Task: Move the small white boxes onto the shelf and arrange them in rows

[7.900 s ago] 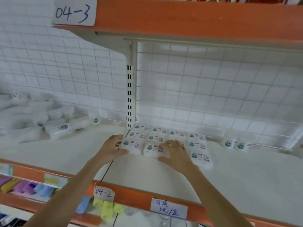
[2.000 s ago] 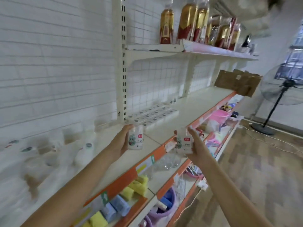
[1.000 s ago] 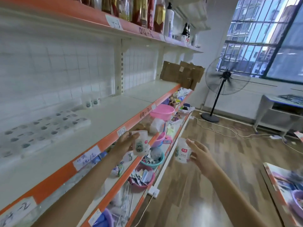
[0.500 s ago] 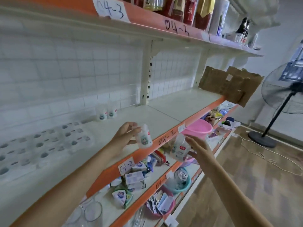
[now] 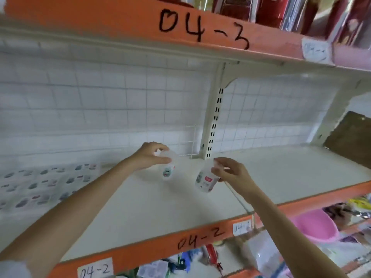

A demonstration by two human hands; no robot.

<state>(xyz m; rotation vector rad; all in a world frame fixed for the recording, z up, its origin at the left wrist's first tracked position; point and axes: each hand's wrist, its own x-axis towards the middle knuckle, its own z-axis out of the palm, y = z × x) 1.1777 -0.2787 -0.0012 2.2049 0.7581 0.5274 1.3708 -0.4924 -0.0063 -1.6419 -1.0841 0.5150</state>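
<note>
Shelf (image 5: 180, 209): cream deck with an orange front lip hand-marked "04-2"; white wire-grid back panel (image 5: 100, 101) behind it. It bears the arranged boxes at its left and both hands over its middle.

Upper shelf (image 5: 120, 21): orange lip marked "04-3", carrying dark red bottles or packs (image 5: 271, 11), blurred, at upper right.

Slotted upright post (image 5: 212, 125): cream, standing at the back of the shelf just behind and between the two hands.

Brown cardboard (image 5: 353, 137): leaning at the far right end of the shelf, well apart from the hands.

Lower shelf (image 5: 261, 255): holds a pink plastic basin (image 5: 317, 227) at right, contents hidden, and mixed small packets (image 5: 180, 261), too blurred to identify.

Arranged small white boxes (image 5: 40, 185): lying flat in rows at the left end of the shelf, touching one another, labels up; motion blur prevents a count.

Left hand (image 5: 150, 155): fingers and thumb curled over the top of a small white box (image 5: 168, 167), held upright just above the deck, label facing the camera.

Right hand (image 5: 230, 171): fingertips pinching the upper end of a second small white box (image 5: 205, 180), tilted with its lower end toward the left, above the deck near the post. The two held boxes sit near each other, apart.
</note>
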